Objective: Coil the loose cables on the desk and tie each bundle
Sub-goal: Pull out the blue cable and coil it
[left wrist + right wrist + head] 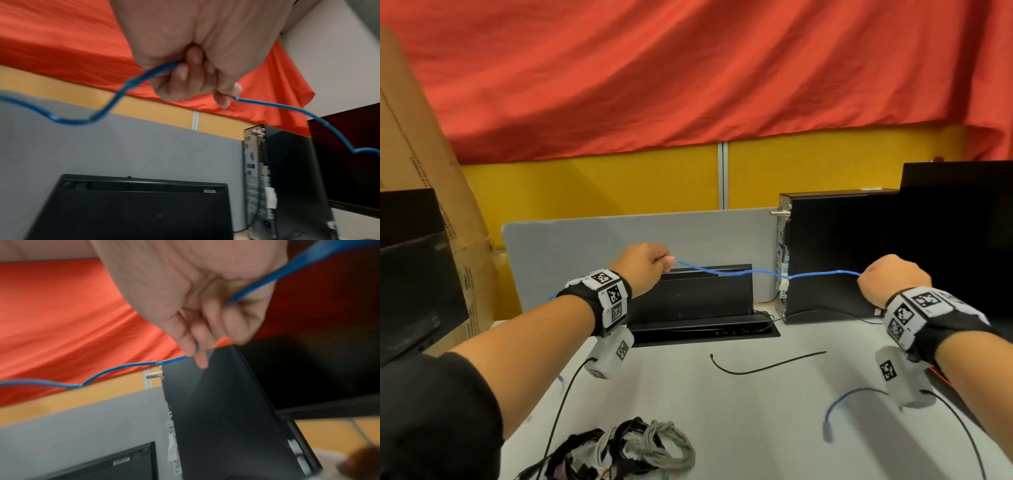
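A thin blue cable (767, 273) stretches in the air between my two raised hands, above the white desk (756, 411). My left hand (650, 265) grips it in a fist, and the blue cable (287, 110) leaves past the thumb while its other part hangs left. My right hand (887, 277) grips the blue cable (131, 365) too, with fingers curled round it. One blue end (828, 425) droops down to the desk at the right. A black cable tie (767, 365) lies on the desk between the hands.
A tangle of grey and black cables (633, 445) lies at the desk's near edge. A black computer tower (835, 253) and monitor (959, 233) stand at the right, a black dock (698, 301) behind, and a cardboard box (424, 192) at the left.
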